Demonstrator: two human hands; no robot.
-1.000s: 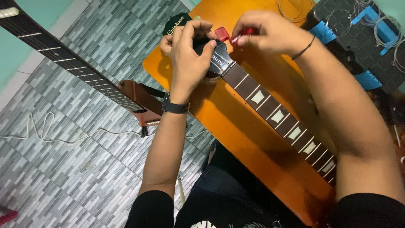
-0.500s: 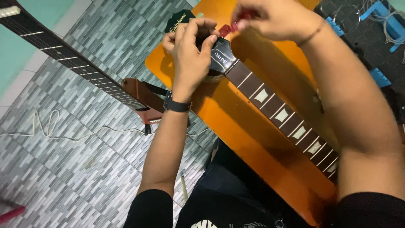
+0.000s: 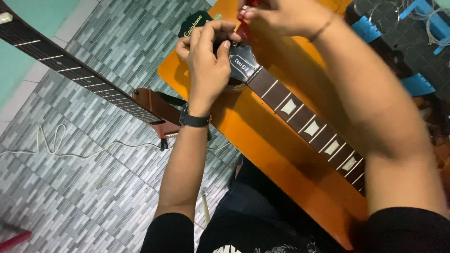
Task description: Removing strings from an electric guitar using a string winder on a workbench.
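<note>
A guitar neck (image 3: 304,119) with pale block inlays lies across an orange table (image 3: 262,154), its black headstock (image 3: 199,23) pointing to the far edge. My left hand (image 3: 206,56), with a dark wristband, is curled over the headstock just past the silver cover plate (image 3: 241,64). My right hand (image 3: 286,16) reaches in from the right near the frame's top and pinches a small red tool (image 3: 243,23) against the headstock. The tool's tip is hidden between my fingers.
A second guitar with a brown body (image 3: 154,110) and long dark fretboard (image 3: 70,70) lies on the grey tiled floor at left. A thin white wire (image 3: 70,149) trails across the tiles. Blue pieces (image 3: 417,84) and coiled strings (image 3: 389,11) sit at the upper right.
My view has tilted, so the hands and headstock sit higher in the frame. The right hand with the red tool has risen to the frame's top edge. The left hand keeps its hold.
</note>
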